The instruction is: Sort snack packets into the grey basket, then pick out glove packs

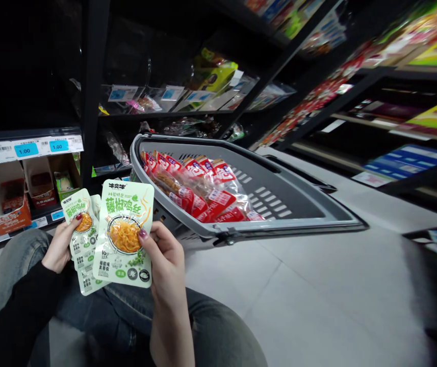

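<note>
Several pale green snack packets (84, 255) are fanned in my left hand (60, 244), its thumb pressed on the front one. My right hand (168, 250) pinches another green snack packet (124, 234) by its right edge, with the printed front and a picture of orange shreds facing me. This packet overlaps the left hand's bunch. Just beyond my hands is a grey shopping basket (298, 196) on the floor. Clear-and-red snack packages (203, 188) stand leaning in rows inside its left part.
Black shelving (95, 92) rises in front and to the left, with blue price tags (26, 149) along an edge. Open display boxes (7, 199) sit on a lower left shelf. More stocked shelves (405, 114) run along the right, blurred. My bent knees frame the pale tiled floor (279, 290).
</note>
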`<state>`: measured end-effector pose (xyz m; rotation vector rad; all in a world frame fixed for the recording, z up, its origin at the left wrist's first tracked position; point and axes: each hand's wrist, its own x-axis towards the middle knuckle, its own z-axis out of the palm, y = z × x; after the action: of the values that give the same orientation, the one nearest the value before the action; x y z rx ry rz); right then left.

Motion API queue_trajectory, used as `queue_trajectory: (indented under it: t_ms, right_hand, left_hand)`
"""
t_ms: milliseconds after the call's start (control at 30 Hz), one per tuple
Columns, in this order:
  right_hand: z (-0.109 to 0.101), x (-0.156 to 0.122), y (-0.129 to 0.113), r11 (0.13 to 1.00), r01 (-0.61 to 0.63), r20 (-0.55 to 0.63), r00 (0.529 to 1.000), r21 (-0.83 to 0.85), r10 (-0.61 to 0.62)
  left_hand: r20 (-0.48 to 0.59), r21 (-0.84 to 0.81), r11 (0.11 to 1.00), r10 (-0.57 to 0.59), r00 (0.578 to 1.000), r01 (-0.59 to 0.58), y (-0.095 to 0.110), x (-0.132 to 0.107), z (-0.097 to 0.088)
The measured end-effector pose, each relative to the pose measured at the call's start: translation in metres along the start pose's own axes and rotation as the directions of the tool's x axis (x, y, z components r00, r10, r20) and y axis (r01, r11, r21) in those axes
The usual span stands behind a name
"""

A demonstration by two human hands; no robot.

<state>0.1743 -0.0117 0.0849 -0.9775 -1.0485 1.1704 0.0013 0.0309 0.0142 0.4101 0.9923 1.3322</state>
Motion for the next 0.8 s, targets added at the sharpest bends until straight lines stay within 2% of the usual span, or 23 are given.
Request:
queue_trajectory:
  t_ms: [167, 233, 300, 333, 400, 433, 500, 567, 667, 733, 800]
  right_hand:
    - [0.000, 0.002, 0.000, 0.999, 0.020, 0.017, 1.000, 0.040, -0.021]
    - [0.001, 0.003, -0.001, 0.988, -0.004, 0.035, 0.999, 0.153, -0.002]
    - [0.002, 0.005, -0.001, 0.939, -0.099, 0.097, 0.993, 0.329, 0.071]
    - [0.003, 0.005, 0.001, 0.884, -0.173, 0.165, 0.980, 0.434, 0.110]
    - [0.005, 0.006, 0.006, 0.699, -0.326, 0.356, 0.928, 0.637, 0.108]
    - [0.006, 0.007, 0.010, 0.579, -0.389, 0.441, 0.896, 0.717, 0.057]
    - [0.009, 0.007, 0.018, 0.357, -0.481, 0.538, 0.839, 0.801, -0.077]
    - [0.012, 0.008, 0.024, 0.225, -0.532, 0.571, 0.800, 0.816, -0.184]
    - [0.013, 0.008, 0.029, 0.172, -0.570, 0.595, 0.757, 0.803, -0.269]
    - [0.013, 0.007, 0.028, 0.180, -0.555, 0.583, 0.768, 0.812, -0.265]
    - [0.012, 0.006, 0.028, 0.220, -0.519, 0.560, 0.801, 0.826, -0.212]
  left_hand:
    - [0.007, 0.000, 1.000, -0.001, 1.000, 0.001, 0.000, 0.000, -0.001]
    - [0.010, 0.010, 1.000, -0.005, 1.000, 0.005, 0.000, 0.000, -0.001]
    - [-0.009, 0.025, 1.000, -0.019, 1.000, 0.019, 0.001, 0.000, 0.000]
    - [-0.025, 0.032, 0.999, -0.024, 0.999, 0.025, 0.001, 0.000, 0.000]
    - [-0.050, 0.042, 0.999, -0.025, 0.998, 0.027, 0.000, 0.000, 0.001]
    - [-0.057, 0.045, 0.999, -0.021, 0.998, 0.023, 0.000, 0.000, 0.002]
    - [-0.052, 0.051, 0.999, -0.012, 0.999, 0.015, 0.000, 0.000, 0.002]
    - [-0.046, 0.053, 0.998, -0.010, 0.999, 0.012, 0.000, 0.000, 0.002]
    - [-0.039, 0.050, 0.999, -0.004, 0.999, 0.006, -0.001, 0.001, 0.001]
    - [-0.036, 0.048, 0.999, -0.007, 0.999, 0.009, -0.001, 0.001, 0.000]
    - [-0.038, 0.051, 0.999, -0.010, 0.999, 0.011, 0.000, 0.000, 0.001]
